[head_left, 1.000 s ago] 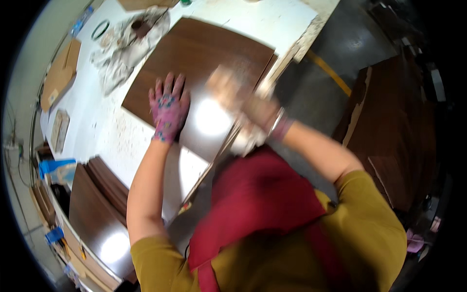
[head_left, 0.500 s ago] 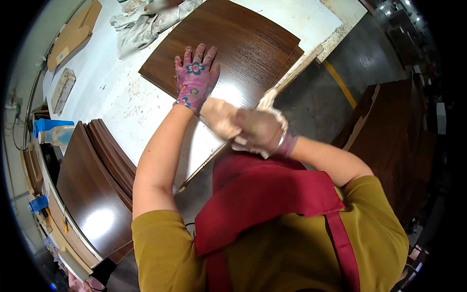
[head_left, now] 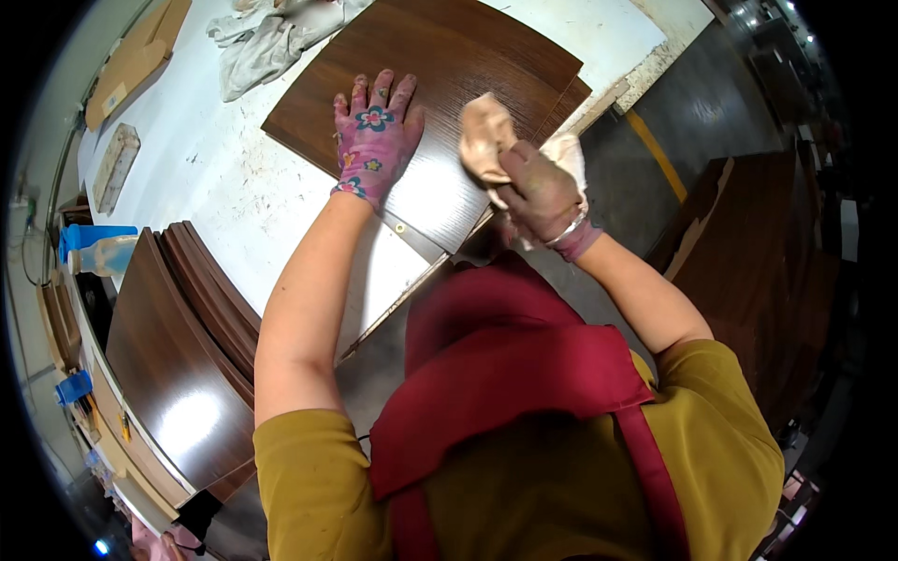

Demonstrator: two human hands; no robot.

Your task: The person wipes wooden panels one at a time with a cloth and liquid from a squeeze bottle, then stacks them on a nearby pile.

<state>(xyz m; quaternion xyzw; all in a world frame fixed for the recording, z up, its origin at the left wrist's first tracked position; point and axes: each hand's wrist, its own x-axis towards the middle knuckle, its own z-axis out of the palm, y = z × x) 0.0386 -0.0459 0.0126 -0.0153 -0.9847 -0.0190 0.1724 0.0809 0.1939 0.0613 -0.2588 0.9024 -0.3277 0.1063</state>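
A dark brown wood-grain panel (head_left: 458,70) with a curved far edge lies on the white worktable, on top of at least one more like it. My left hand (head_left: 377,140), in a pink flowered glove, rests flat on the panel with its fingers spread. In my right hand (head_left: 541,194), also gloved and closed, is a bunched cream cloth (head_left: 486,138). Part of the cloth hangs out beside the wrist. This hand is over the panel's right edge, nearest to me; whether the cloth touches the surface I cannot tell.
More curved brown panels (head_left: 178,346) stand stacked at the left, below a bottle (head_left: 105,255) and a blue container. A speckled block (head_left: 117,168), cardboard (head_left: 140,61) and grey rags (head_left: 267,56) lie on the worktable (head_left: 215,168). Large brown stacks (head_left: 748,252) stand at the right.
My right hand has moved away from me and to the right with the cloth, baring the panel's near corner. My left hand stays almost in place on the panel.
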